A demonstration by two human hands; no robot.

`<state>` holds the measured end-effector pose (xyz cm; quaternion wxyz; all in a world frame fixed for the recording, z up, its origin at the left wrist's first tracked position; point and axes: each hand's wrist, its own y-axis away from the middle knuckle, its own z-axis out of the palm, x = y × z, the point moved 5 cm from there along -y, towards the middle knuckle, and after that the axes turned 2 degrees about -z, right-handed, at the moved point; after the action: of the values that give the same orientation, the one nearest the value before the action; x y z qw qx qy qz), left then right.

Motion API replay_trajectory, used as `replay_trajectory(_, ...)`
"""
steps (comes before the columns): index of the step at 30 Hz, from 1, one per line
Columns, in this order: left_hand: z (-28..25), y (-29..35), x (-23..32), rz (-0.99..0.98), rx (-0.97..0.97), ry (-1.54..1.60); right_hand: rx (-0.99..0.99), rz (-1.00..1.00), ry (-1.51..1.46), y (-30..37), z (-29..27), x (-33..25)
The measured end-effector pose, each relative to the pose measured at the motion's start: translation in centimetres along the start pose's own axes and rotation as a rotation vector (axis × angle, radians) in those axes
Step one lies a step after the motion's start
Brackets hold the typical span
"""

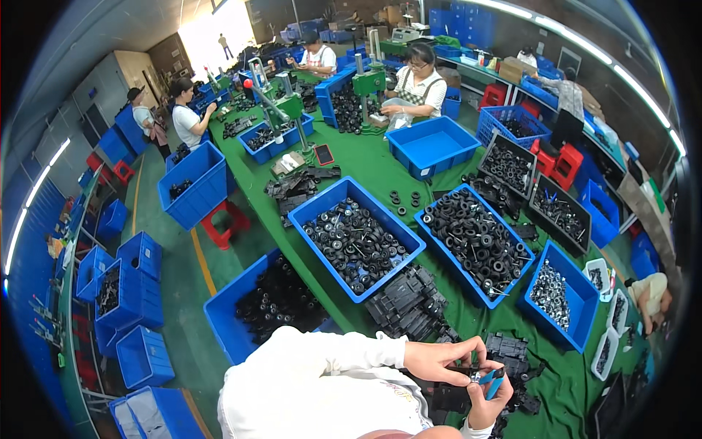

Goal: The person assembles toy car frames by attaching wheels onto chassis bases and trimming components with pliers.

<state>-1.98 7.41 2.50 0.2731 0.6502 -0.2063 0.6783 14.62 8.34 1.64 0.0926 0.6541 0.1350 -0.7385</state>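
Observation:
My left hand [442, 360] comes in from the left in a white sleeve, its thumb and fingers pinched on a small black plastic part [463, 369]. Close against it, my right hand [488, 407] is closed at the same part from the right. Something bright blue [495, 383] shows at the right fingers; whether it is held or wrapped round a finger I cannot tell. A small shiny metal bit sits between the fingertips. Under and beside both hands lie black plastic chassis pieces [512, 350], partly hidden by the hands.
Blue bins of small black wheels [356, 238] and black tyres with metal rods [475, 238] stand ahead. Another bin holds shiny metal parts [550, 296]. Stacked black chassis plates [409, 301] lie nearer. Green presses [291, 106] and co-workers [420, 84] are along the far table.

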Motion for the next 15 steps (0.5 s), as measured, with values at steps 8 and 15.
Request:
replay_trajectory(8, -0.5, 0.1, -1.3, -0.051, -0.013, 0.031, 0.114, -0.008, -0.173, 1.5, -2.2, 5.2)
replay_trajectory(15, -0.9, 0.9, -1.2, -0.056, 0.026, 0.122, 0.074, -0.045, -0.244, 0.9, -1.4, 4.9)
